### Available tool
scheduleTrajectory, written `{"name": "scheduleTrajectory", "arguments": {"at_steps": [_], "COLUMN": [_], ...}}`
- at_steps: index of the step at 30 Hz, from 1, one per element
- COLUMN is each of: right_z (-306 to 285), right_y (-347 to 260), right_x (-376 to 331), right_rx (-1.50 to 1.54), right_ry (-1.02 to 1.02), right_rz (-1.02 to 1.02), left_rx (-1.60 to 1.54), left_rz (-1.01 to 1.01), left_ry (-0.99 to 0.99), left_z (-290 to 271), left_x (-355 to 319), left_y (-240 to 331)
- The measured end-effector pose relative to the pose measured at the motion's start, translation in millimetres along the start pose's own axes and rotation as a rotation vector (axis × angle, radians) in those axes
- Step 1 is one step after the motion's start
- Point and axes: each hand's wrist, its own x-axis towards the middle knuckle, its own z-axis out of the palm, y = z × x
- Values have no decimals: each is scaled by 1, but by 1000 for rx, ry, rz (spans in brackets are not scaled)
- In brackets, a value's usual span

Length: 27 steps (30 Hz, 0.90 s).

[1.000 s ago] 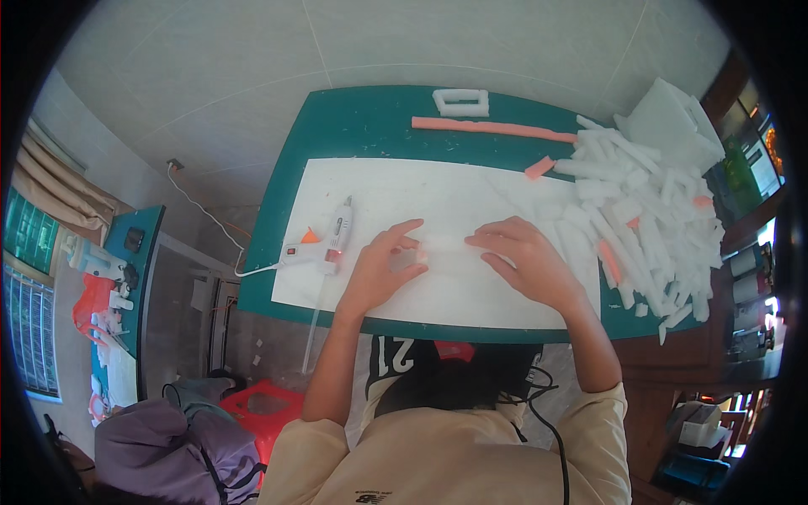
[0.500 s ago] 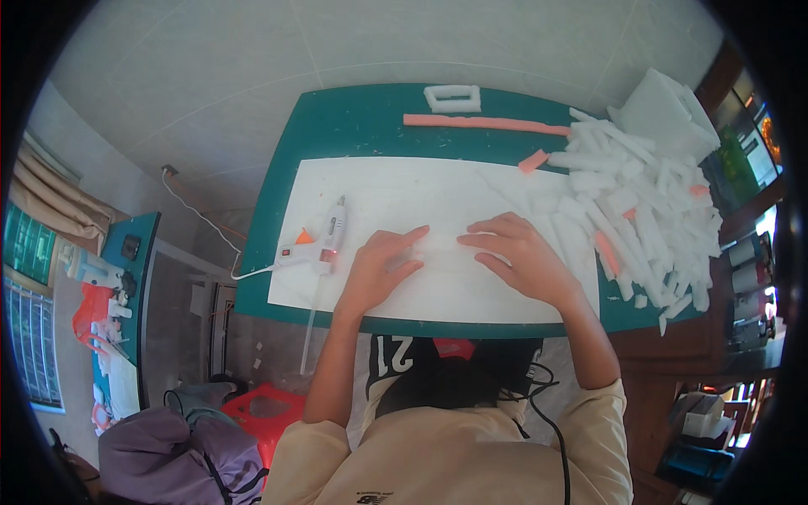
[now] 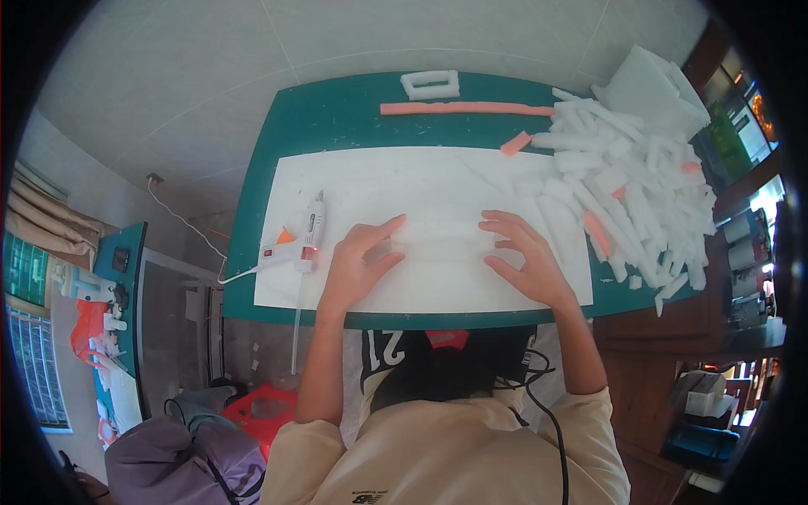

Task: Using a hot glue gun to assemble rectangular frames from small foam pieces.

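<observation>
Over the white board [image 3: 421, 290], my left hand [image 3: 358, 257] has its thumb and fingers spread apart. My right hand [image 3: 530, 261], a little way off to the right, is likewise open, fingers apart. Between the two lies a faint white shape, perhaps a foam strip [image 3: 442, 236]; white on white, its outline is hard to make out, and I cannot tell whether my fingertips touch it. Left of my left hand, a white glue gun [image 3: 311, 231] with an orange trigger lies on the board, its clear glue stick [image 3: 296, 337] jutting past the table's front edge.
On the green table [image 3: 328, 118], a large heap of white foam strips [image 3: 631, 177] fills the right side, with a foam block [image 3: 652, 93] behind. A long pink strip [image 3: 463, 108] and a white foam frame [image 3: 431, 84] lie at the back. A cable [image 3: 189, 223] runs left.
My hands have moved farther apart, with the gap between their fingertips wider. The whole view has shifted slightly. The glue gun and foam heap stay in place on the table.
</observation>
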Motion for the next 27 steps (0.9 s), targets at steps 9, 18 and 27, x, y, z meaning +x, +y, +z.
{"name": "scheduleTrajectory", "arguments": {"at_steps": [9,18,27], "right_z": [10,11,14], "right_y": [6,12,10], "right_x": [-3,-1,-3], "right_rx": [130,65,51], "right_ry": [90,129,160], "right_rz": [79,-28,10], "left_rx": [0,-10,6], "left_rz": [10,15,7], "left_ry": [-12,-17,-13], "left_z": [-1,-1,-1], "left_x": [0,1,0], "left_y": [2,1,0]}}
